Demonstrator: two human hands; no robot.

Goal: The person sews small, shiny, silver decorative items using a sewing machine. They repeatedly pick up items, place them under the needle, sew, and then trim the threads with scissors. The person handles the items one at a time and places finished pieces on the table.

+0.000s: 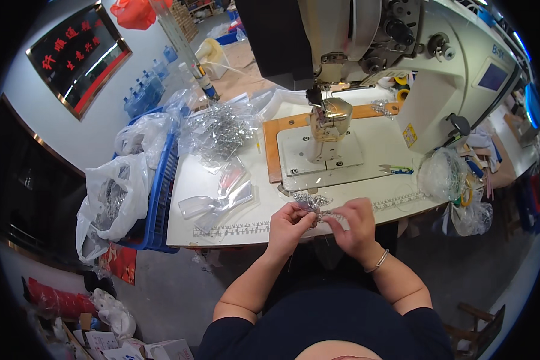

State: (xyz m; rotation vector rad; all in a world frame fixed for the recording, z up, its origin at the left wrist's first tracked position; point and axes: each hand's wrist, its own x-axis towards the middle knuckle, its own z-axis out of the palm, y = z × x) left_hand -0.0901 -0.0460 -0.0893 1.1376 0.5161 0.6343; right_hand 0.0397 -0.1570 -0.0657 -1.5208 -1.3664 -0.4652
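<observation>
My left hand (289,227) pinches a small silvery, sparkling ornament (309,200), perhaps a beaded trim, at the table's front edge. Close against its right side is my right hand (355,228), fingers curled together and slightly blurred; whatever they grip is too small to make out. A bracelet (378,260) circles my right wrist. Beyond both hands stands a post-bed sewing machine (332,123), its needle area above the white plate (294,157). Clear plastic strips (225,204) lie to the left of my left hand.
Silvery ornaments (219,129) are heaped at the table's back left. Thread snips (396,170) lie right of the machine plate. A blue crate (162,192) with white plastic bags (117,192) adjoins the left edge. Clear bags (447,174) hang at the right edge.
</observation>
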